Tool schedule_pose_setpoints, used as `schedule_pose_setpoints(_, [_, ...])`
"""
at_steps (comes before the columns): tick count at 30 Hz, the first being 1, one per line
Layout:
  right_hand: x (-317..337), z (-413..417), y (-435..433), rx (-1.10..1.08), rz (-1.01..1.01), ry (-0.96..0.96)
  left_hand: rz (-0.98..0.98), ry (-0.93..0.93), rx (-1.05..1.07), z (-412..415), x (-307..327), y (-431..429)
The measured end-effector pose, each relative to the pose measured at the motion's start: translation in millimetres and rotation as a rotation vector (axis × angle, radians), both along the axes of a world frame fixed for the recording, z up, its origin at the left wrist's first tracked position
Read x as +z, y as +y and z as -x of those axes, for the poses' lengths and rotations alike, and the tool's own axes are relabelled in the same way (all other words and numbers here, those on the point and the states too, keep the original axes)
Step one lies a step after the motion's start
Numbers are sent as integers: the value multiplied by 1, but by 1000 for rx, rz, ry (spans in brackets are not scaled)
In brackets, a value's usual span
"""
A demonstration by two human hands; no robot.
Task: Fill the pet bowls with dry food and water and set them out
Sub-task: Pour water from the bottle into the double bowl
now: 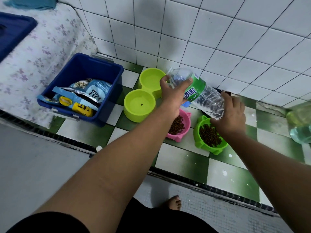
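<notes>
A clear water bottle with a green label lies tilted in the air, its open mouth over the far cup of the lime double bowl. My left hand grips its neck end. My right hand holds its base end. Both cups of the double bowl hold water, and one kibble floats in the near cup. In front stand a pink bowl and a green bowl, each filled with brown kibble.
A blue bin with a cat food bag stands left of the bowls, beside a floral mattress. A white tiled wall rises behind. A greenish jug sits at the right edge. My bare foot is near the black floor rail.
</notes>
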State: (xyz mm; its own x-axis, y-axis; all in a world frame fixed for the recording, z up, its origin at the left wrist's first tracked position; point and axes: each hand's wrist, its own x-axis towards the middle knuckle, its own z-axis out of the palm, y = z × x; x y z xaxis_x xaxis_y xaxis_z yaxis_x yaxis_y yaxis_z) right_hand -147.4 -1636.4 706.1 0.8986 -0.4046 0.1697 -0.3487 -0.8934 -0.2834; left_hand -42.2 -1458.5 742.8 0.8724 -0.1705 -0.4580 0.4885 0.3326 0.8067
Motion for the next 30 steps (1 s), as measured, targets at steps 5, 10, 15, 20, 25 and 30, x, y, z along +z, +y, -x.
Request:
schedule_pose_setpoints(5, [-3, 21, 0, 24, 35, 37, 15, 19, 29, 29, -12, 7])
schedule_pose_setpoints(10, [-2, 38, 4, 34, 82, 69, 9, 62, 47, 46, -21, 13])
schedule_pose_setpoints(15, [0, 44, 12, 54, 107, 82, 7, 120, 82, 57, -26, 21])
schedule_pose_setpoints(20, [1, 47, 19, 78, 132, 107, 40, 175, 124, 58, -33, 27])
schedule_pose_setpoints(25, [3, 46, 24, 89, 144, 118, 62, 211, 133, 56, -39, 32])
schedule_pose_setpoints(30, [4, 45, 25, 98, 166, 128, 77, 236, 124, 55, -44, 36])
